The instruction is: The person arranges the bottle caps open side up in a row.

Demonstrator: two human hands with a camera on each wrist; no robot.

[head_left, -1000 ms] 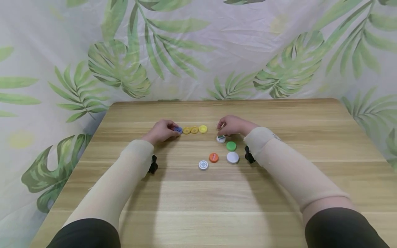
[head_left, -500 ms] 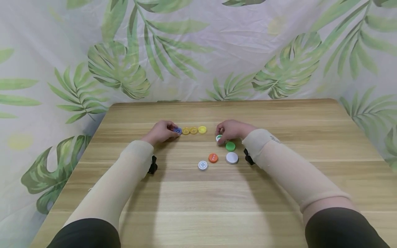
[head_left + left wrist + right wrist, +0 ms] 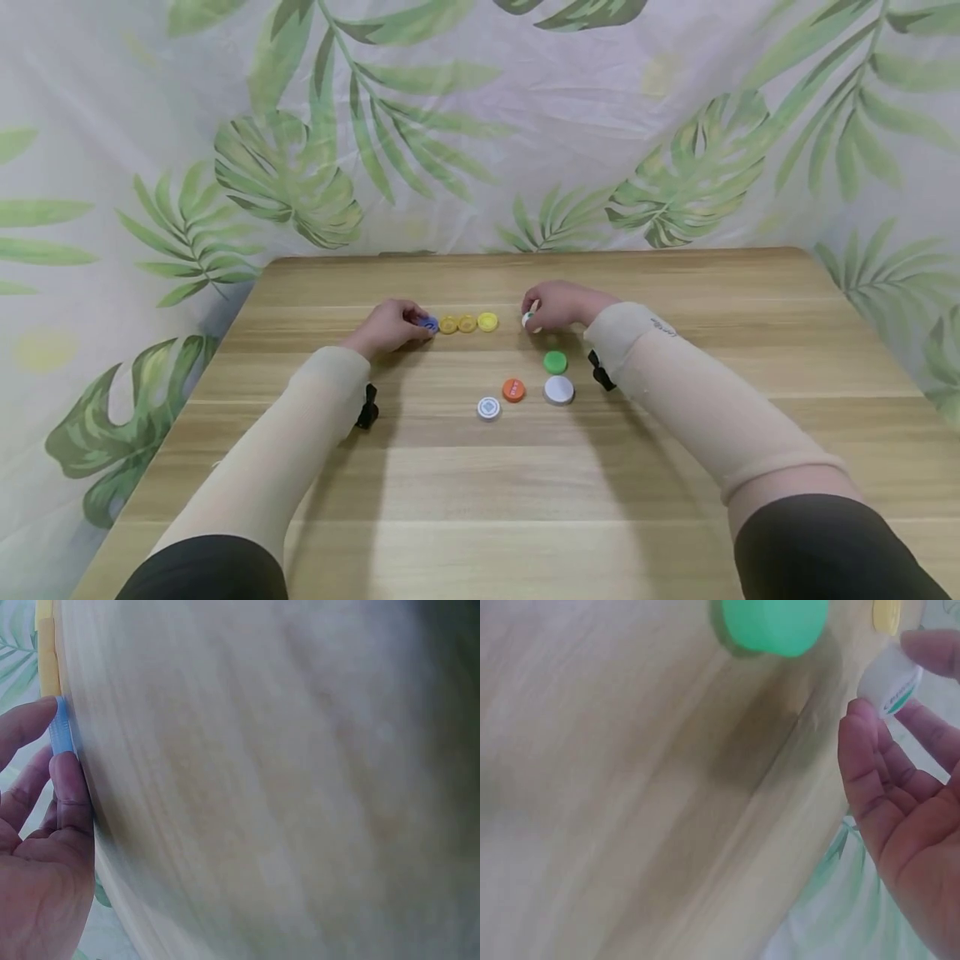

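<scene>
My left hand pinches a blue bottle cap between thumb and fingers. That cap stands on the table at the left end of a row. Beside it lie two golden-yellow caps and then a brighter yellow cap. To the right of the row, my right hand grips a white bottle cap with a green mark. In the right wrist view this cap is tilted and held off the table, apart from the yellow cap. Fingers hide most of it in the head view.
Nearer the body lie a green cap, a large white cap, an orange cap and a small white cap with a printed top. A leaf-patterned cloth hangs behind the wooden table.
My right hand has closed on the white cap with the green mark, picked it up and moved it slightly away from the green cap. My left hand stays on the blue cap.
</scene>
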